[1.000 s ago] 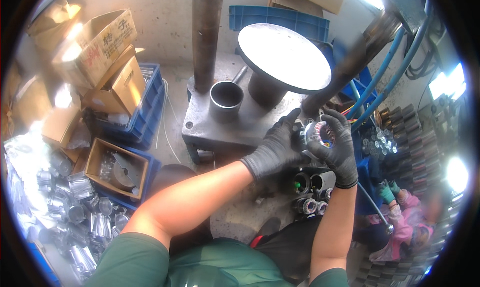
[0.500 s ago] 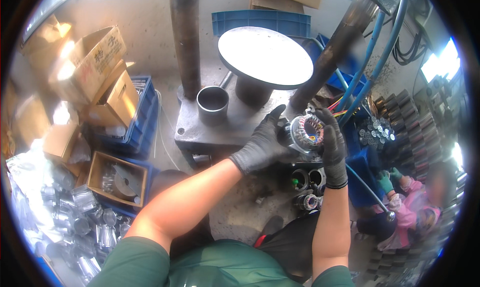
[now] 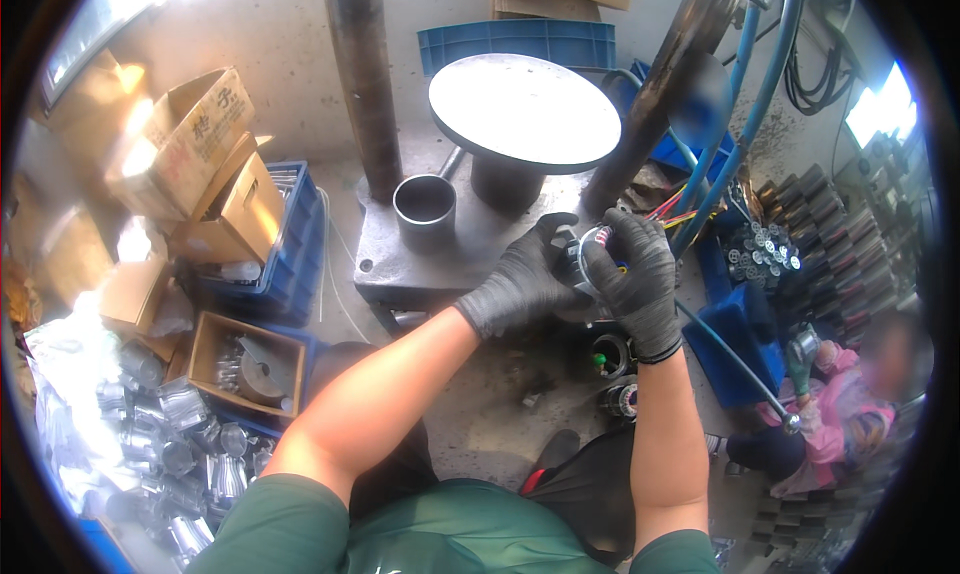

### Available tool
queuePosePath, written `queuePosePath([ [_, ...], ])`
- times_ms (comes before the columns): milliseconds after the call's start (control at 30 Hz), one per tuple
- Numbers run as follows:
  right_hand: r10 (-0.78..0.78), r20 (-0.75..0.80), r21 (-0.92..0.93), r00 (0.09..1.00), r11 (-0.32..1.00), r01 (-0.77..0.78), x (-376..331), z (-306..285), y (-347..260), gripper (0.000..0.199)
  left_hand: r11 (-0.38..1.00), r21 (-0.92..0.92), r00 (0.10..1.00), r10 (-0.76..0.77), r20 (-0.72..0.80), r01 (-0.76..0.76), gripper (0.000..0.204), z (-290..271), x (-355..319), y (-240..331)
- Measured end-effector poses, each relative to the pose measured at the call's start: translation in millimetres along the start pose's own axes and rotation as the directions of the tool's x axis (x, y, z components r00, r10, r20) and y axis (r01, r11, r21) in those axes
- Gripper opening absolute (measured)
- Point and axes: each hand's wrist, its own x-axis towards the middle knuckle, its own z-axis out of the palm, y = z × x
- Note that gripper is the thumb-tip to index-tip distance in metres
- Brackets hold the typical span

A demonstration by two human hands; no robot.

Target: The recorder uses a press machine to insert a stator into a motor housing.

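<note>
Both my hands wear dark grey gloves and meet in front of the metal press stand. Between them is a motor stator [image 3: 588,246], a metal ring with wound coils, now mostly hidden by the fingers. My left hand [image 3: 530,279] grips it from the left, thumb up along its rim. My right hand [image 3: 638,274] wraps over its right side and front, the fingers curled across the coils. Just beyond stand a short open metal cylinder [image 3: 425,209] and a round plate [image 3: 525,112] with a bright top. Below my right hand are round motor housings [image 3: 608,357], partly covered.
Two thick posts [image 3: 362,94] rise from the metal base [image 3: 395,259]. Cardboard boxes [image 3: 180,144], a blue crate [image 3: 290,239] and shiny metal parts [image 3: 180,449] lie to the left. At right are blue hoses [image 3: 760,84], stacked cylinders [image 3: 840,239] and a co-worker in pink [image 3: 825,424].
My right hand has closed over the stator's face, hiding most of the coils that showed before. The stator has turned and sits slightly further left. The co-worker's hands have moved.
</note>
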Motion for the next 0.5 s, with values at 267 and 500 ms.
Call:
queuePosePath([
  [267, -0.027, 0.048, 0.144, 0.998, 0.989, 0.019, 7.9, -4.5, -2.0, 0.038, 0.993, 0.097, 0.998, -0.062, -0.019, 0.063, 0.103, -5.1, -2.6, 11.9],
  [500, 0.059, 0.137, 0.129, 0.989, 0.989, -0.077, 3.3, -10.8, 3.3, 0.049, 0.995, 0.073, 0.996, -0.07, -0.047, 0.073, 0.087, 6.6, -2.5, 19.9],
])
